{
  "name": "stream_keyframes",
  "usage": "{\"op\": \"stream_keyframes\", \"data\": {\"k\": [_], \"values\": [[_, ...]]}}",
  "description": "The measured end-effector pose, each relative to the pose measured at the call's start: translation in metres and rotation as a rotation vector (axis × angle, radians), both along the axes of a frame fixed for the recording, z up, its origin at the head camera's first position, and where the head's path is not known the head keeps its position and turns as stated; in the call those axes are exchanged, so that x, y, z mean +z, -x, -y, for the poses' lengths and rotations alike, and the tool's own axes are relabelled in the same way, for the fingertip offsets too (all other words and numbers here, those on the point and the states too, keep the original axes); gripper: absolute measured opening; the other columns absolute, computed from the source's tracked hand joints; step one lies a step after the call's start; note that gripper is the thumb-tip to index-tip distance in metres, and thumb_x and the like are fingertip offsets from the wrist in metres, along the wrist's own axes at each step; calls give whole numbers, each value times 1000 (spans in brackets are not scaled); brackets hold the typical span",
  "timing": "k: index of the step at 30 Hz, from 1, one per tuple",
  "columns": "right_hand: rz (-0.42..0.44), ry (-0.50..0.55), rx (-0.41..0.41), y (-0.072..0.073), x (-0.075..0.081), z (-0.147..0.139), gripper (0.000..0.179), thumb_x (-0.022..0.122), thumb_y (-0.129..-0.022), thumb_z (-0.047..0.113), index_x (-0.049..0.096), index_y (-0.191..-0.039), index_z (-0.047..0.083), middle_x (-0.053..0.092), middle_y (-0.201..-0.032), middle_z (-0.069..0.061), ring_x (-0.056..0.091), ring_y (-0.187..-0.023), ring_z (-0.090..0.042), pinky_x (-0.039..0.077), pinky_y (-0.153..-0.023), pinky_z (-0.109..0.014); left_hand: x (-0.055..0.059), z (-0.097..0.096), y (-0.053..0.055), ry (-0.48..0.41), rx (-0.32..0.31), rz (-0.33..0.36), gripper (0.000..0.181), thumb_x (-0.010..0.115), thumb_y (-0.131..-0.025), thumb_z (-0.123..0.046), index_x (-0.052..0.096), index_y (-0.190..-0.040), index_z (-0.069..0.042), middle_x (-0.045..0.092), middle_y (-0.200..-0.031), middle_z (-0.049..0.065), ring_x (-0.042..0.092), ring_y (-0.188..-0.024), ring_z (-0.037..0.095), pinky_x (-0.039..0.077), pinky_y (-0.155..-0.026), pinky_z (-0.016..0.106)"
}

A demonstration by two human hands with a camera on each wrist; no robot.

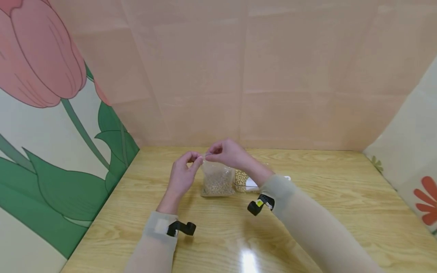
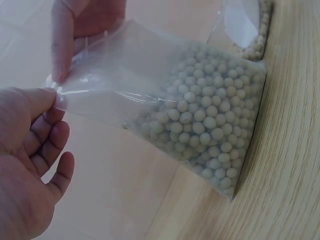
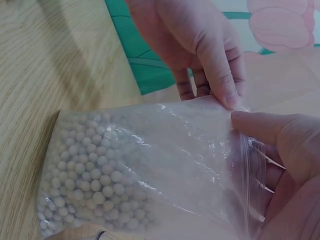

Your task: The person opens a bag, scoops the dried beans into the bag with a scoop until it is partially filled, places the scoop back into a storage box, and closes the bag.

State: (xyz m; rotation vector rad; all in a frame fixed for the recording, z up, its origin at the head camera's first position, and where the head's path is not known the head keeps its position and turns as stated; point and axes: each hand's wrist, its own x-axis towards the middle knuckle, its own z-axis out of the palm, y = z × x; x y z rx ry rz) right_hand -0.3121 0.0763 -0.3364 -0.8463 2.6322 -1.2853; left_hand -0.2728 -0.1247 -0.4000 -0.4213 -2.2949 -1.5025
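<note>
A clear zip bag stands upright on the table, its lower part filled with small pale round beads. My left hand pinches the top left corner of the bag between thumb and forefinger. Close beside it, my right hand pinches the zip edge near the same corner, thumb on one face and fingers behind. In the right wrist view the zip strip runs down from the pinched corner along the bag's mouth. The upper part of the bag holds no beads and is creased.
Just right of the bag, partly behind my right forearm, lies a second clear pack of beads with a white label. The wooden table meets a pinkish back wall cloth; a tulip-printed panel borders the left.
</note>
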Motion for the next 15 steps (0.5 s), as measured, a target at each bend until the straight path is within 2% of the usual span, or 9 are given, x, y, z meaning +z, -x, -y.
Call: {"op": "stream_keyframes", "data": {"k": [6, 15], "values": [[-12, -17, -21, 0, 0, 2, 10, 75, -93, 29, 77, -94, 20, 73, -91, 6, 67, -89, -14, 53, -80, -36, 0, 0, 1, 7, 2, -5, 12, 61, -101, -33, 68, -101, -23, 67, -100, -7, 59, -100, 16, 47, -87, 43], [-35, -18, -9, 2, -3, 4, 10, 74, -93, 27, 78, -93, 17, 73, -90, 6, 67, -86, -14, 54, -76, -34, -1, 0, 1, 16, -7, -27, 14, 61, -101, -32, 68, -102, -19, 67, -99, -5, 59, -101, 16, 46, -90, 45]]}}
